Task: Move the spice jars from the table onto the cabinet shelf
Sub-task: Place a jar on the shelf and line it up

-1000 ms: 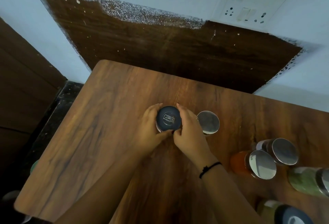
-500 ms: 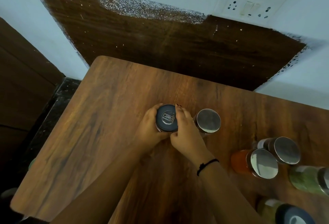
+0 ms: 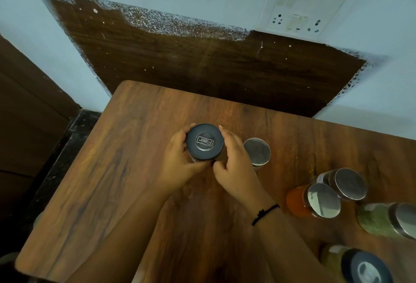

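Observation:
A jar with a dark blue lid (image 3: 204, 142) is at the middle of the wooden table (image 3: 126, 170). My left hand (image 3: 180, 161) wraps its left side and my right hand (image 3: 234, 165) cups its right side; its body is mostly hidden by the lid and my fingers. A steel-lidded jar (image 3: 257, 151) stands just right of my right hand. At the right stand an orange spice jar (image 3: 314, 201), another steel-lidded jar (image 3: 347, 183), a green spice jar (image 3: 387, 221) and a second dark-lidded jar (image 3: 360, 267).
The table's far edge meets a dark wooden panel (image 3: 202, 62) on a pale blue wall. A switch and socket plate (image 3: 297, 19) is on the wall above. A dark wooden surface (image 3: 24, 125) and black floor strip lie left of the table.
The dark-lidded jar looks larger and nearer the camera, with both hands still around it. The other jars have not moved.

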